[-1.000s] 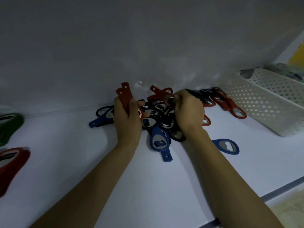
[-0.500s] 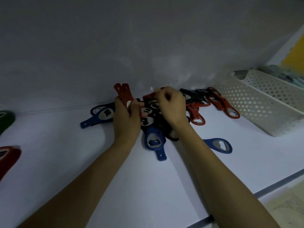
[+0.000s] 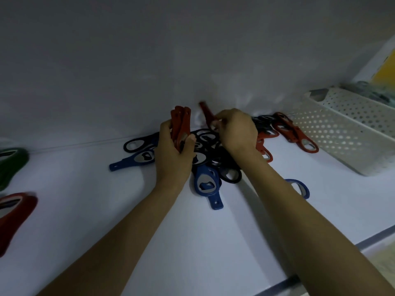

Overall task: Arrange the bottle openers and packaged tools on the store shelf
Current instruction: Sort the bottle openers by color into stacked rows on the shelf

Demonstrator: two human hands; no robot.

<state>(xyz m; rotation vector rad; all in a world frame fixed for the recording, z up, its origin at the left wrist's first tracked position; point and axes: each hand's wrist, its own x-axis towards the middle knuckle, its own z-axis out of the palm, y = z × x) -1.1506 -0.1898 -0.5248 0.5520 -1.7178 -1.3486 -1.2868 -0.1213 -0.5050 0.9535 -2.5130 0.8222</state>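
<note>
Sorting partway: left hand (image 3: 173, 154) grips stacked red openers (image 3: 181, 122), right hand (image 3: 235, 130) pinches another red opener (image 3: 206, 113), mixed pile (image 3: 213, 159) unsorted on shelf (image 3: 85, 210).

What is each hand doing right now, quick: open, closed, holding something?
Left hand: closed around a stack of red bottle openers, held upright.
Right hand: closed, pinching a single red bottle opener.

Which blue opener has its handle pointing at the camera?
The middle blue opener, nearest the camera. The left blue opener points left; the right blue opener hides its handle.
</note>
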